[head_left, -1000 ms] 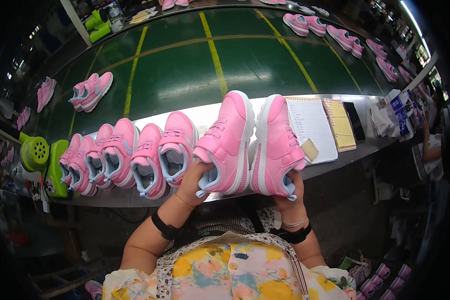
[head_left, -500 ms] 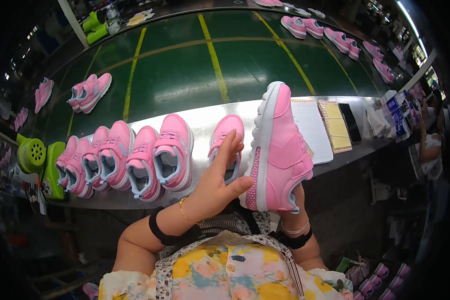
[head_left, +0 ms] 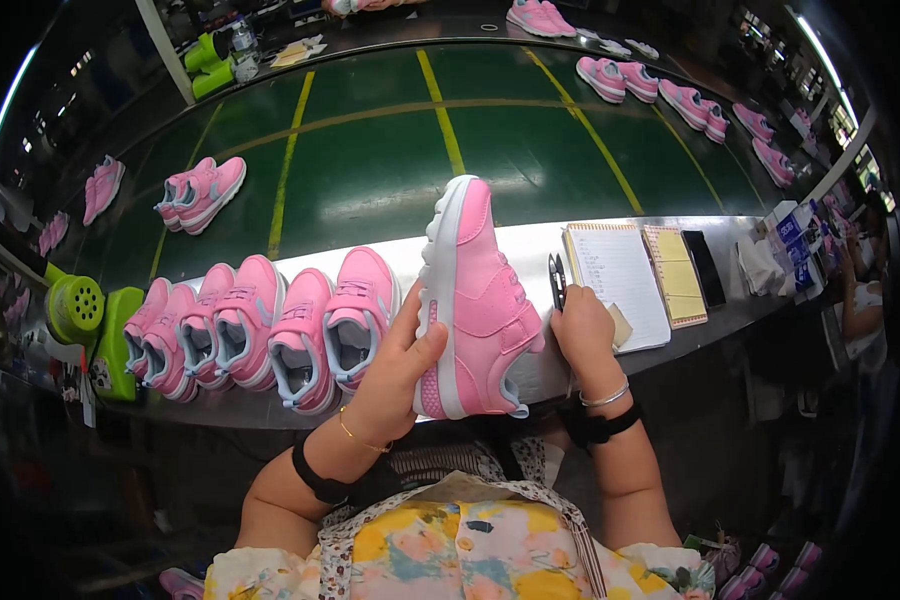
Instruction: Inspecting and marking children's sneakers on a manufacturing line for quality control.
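Note:
My left hand (head_left: 402, 375) is wrapped around the sole of a pink sneaker (head_left: 485, 310), which is held upright with its toe up and its white sole turned left. My right hand (head_left: 583, 330) rests at the left edge of an open spiral notebook (head_left: 620, 270). Its bent fingers are closed on the lower end of a slim black two-pronged tool (head_left: 557, 278), too small to name surely. Left of the held shoe, pink sneakers (head_left: 355, 310) stand in a row on the metal bench edge (head_left: 410, 262), toes pointing away.
A yellow-paged notepad (head_left: 675, 275) and a black phone (head_left: 703, 268) lie right of the notebook. Beyond runs a green conveyor belt (head_left: 370, 160) with yellow lines, carrying a pink pair (head_left: 202, 193) at left. A green machine (head_left: 118, 340) stands at the row's left end.
The held sneaker has moved left, and my left hand has closed around its sole. My right hand has let go of the shoe and moved to the black tool by the notebook.

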Demonstrator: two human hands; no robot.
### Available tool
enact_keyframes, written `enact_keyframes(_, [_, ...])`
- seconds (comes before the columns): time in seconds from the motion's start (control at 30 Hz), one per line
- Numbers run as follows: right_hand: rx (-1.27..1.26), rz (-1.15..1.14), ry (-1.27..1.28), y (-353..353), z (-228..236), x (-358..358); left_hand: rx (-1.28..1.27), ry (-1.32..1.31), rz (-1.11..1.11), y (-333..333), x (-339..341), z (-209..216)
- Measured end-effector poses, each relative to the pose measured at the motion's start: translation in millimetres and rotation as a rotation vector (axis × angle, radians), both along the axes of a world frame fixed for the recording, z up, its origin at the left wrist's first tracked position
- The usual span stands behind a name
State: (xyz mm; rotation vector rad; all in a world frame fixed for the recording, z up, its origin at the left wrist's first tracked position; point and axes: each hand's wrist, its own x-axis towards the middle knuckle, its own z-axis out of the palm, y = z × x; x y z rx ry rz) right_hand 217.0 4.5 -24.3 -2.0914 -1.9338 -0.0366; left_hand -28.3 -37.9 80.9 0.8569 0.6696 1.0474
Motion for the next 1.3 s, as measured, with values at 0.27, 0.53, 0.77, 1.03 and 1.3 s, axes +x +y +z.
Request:
enact_keyframes(0.27, [0.141, 0.022, 0.816, -18, 23, 6, -0.033, -0.06, -0.034, 0, -7, 5])
enact_keyframes(0.53, [0.018, 0.177, 1.857, -80, 89, -12, -0.049, -0.049, -0.032, 1, -8, 8])
enact_keyframes(0.77, [0.131, 0.376, 0.894, -96, 93, -19, -0.064, -0.02, -0.038, 1, -7, 2])
enact_keyframes(1.03, [0.285, 0.383, 0.734, -100, 97, -18, -0.028, -0.005, -0.023, 1, -11, 3])
enact_keyframes(1.3, [0.216, 0.376, 0.7, -98, 102, -19, 0.019, 0.013, -0.008, 1, -11, 3])
